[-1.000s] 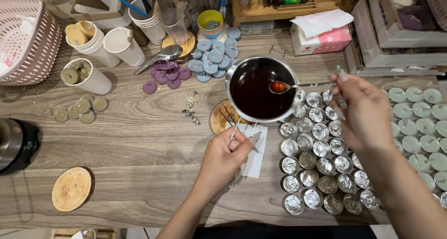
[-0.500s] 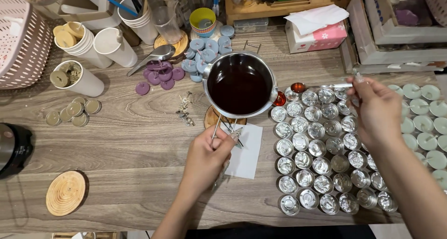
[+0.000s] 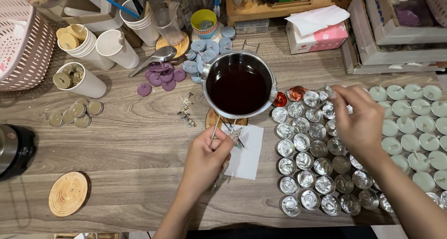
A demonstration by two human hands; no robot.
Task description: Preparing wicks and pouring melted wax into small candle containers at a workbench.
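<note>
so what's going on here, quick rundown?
A person is spooning dark red liquid wax into tealight cups. The left hand holds the wire handle of a small metal pot of the wax, raised over a wooden coaster. The right hand holds a spoon tipped over the top row of empty metal cups. One cup beside the pot already holds red wax; the rest look empty. Finished pale green tealights sit to the right.

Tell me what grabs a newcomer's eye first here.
The metal pot of dark red liquid at centre, held by its wire handle in the left hand. Right of it, a block of shiny empty foil cups, where the right hand tips a spoon over the top row.
</note>
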